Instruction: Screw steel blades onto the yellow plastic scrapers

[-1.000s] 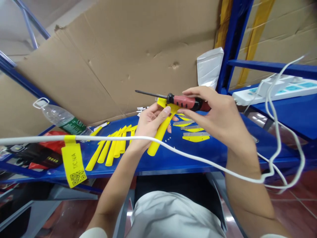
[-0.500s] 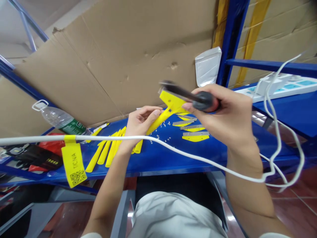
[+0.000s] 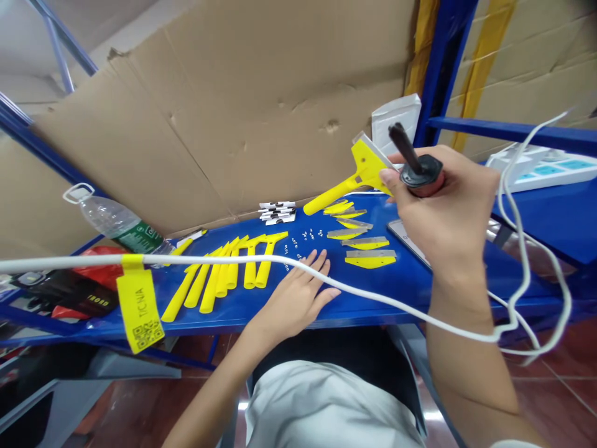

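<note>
Right grip (image 3: 441, 205) closed around screwdriver (image 3: 422, 174) and scraper (image 3: 368, 167) together, raised above and right of small parts (image 3: 305, 236), presumably leaving left grip (image 3: 297, 297) free. That one spread palm-down, fingers beside small parts; contact I can't tell. Handles (image 3: 265, 264) left of small parts, blade pieces (image 3: 370, 257) right, seemingly sorted on tabletop (image 3: 252, 305) for easy reach.

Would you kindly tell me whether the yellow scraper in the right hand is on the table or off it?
Off it: the right hand holds the yellow scraper by its head, the handle slanting above the table.
</note>
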The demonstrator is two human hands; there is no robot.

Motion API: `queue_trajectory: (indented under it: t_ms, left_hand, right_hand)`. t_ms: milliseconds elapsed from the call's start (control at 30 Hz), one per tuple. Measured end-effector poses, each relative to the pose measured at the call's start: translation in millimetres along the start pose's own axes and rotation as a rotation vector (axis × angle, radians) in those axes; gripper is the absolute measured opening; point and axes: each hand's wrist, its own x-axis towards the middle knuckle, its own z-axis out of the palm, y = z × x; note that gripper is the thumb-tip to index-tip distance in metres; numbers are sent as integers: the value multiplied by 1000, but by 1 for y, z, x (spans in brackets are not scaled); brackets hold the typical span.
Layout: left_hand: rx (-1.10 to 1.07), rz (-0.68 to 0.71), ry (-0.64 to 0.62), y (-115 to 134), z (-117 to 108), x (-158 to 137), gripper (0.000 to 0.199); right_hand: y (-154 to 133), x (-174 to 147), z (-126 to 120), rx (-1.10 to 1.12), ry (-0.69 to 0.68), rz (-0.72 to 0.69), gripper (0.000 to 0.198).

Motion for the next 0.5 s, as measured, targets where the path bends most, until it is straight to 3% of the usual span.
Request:
queue_trajectory:
  t_ms: [200,500]
  left_hand:
    - [16,-106,-98,-1,3,15,77]
    - [56,-172,-77,3,13,24,91]
  right_hand:
    - [-2,2,-2,-33,-27,-36,11]
    - [-4,3,-4,-9,-39,-35,15]
